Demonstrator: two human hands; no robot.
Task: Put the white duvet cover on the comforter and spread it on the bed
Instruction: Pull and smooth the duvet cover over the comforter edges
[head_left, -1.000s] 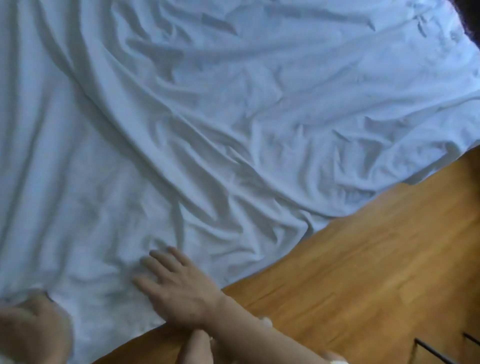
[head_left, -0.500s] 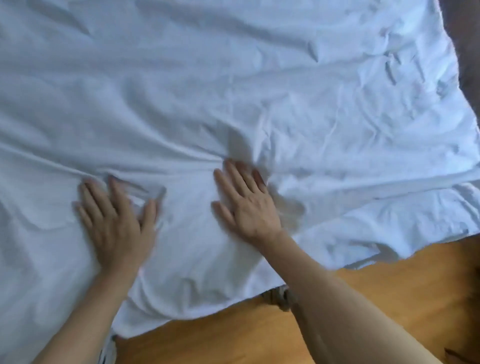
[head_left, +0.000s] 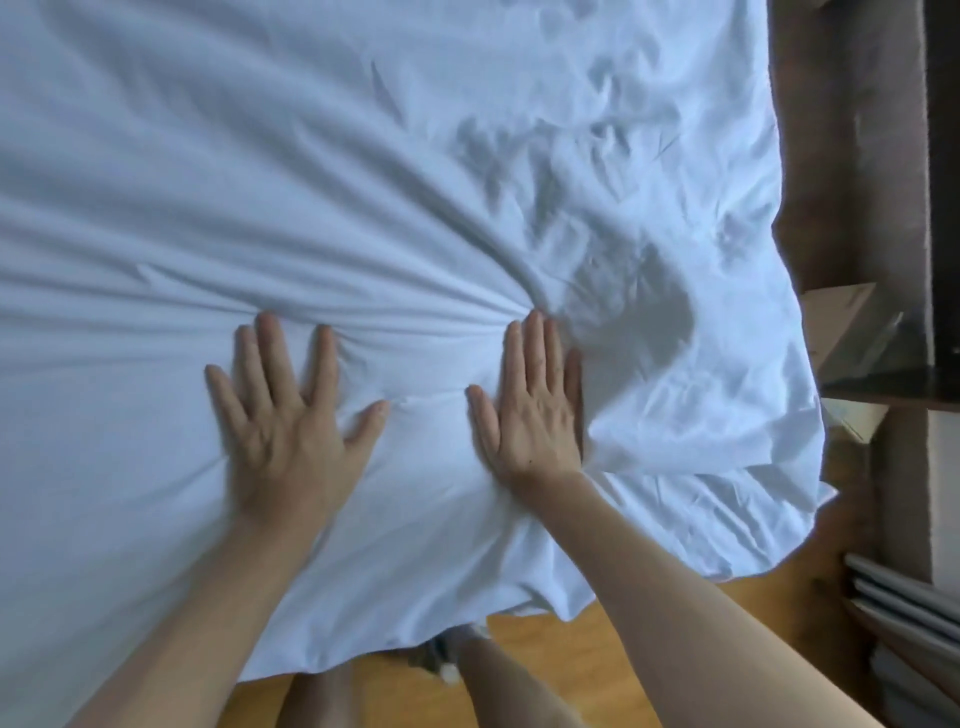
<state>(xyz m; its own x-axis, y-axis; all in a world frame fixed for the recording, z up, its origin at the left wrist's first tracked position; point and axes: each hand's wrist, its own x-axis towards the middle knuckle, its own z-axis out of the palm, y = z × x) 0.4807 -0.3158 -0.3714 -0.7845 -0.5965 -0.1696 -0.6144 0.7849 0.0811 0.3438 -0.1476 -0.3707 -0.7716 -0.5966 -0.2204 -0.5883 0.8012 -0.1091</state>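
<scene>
Across the bed, spread wide: white duvet cover (head_left: 363, 156), near edge hanging toward the wooden floor (head_left: 519, 654). Pressed flat on it, side by side and apart: left hand (head_left: 288, 421), fingers splayed, and right hand (head_left: 530, 410), fingers straight and together. Radiating from the right fingertips (head_left: 535, 325): long creases. Off to the right: dark shelving (head_left: 883, 338).

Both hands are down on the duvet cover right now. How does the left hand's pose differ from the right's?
The left hand has its fingers and thumb fanned wide apart; the right hand keeps its fingers pressed together, only the thumb out. The right hand sits nearer the cover's right edge, with its fingertips where the long folds of the duvet cover gather; the left hand lies further left along those folds. Both lie flat, palms down, fingers straight, pressing the cover.
</scene>
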